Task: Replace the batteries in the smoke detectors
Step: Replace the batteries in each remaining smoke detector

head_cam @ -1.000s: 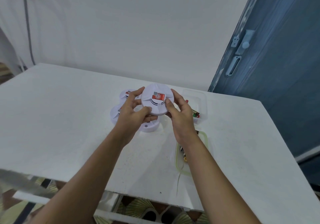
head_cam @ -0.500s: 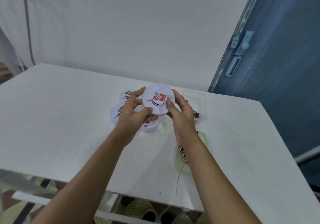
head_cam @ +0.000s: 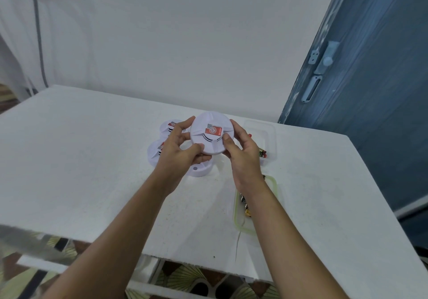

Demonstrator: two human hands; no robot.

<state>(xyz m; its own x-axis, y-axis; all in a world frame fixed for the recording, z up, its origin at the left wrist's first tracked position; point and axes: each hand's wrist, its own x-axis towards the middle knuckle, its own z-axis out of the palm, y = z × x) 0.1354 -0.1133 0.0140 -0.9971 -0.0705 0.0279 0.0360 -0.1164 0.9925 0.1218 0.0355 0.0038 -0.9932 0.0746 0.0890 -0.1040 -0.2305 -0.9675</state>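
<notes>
A round white smoke detector point(head_cam: 212, 134) with a red label is held above the table, tilted toward me. My left hand point(head_cam: 179, 151) grips its left rim and underside. My right hand point(head_cam: 242, 153) grips its right rim. Three more white detectors lie on the table behind and under my hands: one at the back left point(head_cam: 170, 126), one at the left point(head_cam: 154, 154), one just below the held one point(head_cam: 200, 170). A green-rimmed clear container point(head_cam: 274, 184) with batteries sits under my right wrist. A second clear container point(head_cam: 268, 134) holds batteries point(head_cam: 262, 153) to the right.
The white table point(head_cam: 81, 159) stands against a white wall. Its front edge point(head_cam: 185, 261) is near me, with a patterned floor below. A blue door point(head_cam: 370, 90) with a latch stands at the right. A grey cable hangs at the far left.
The held detector has risen slightly and tilted a bit in my hands. Both hands keep their grip on its rim.
</notes>
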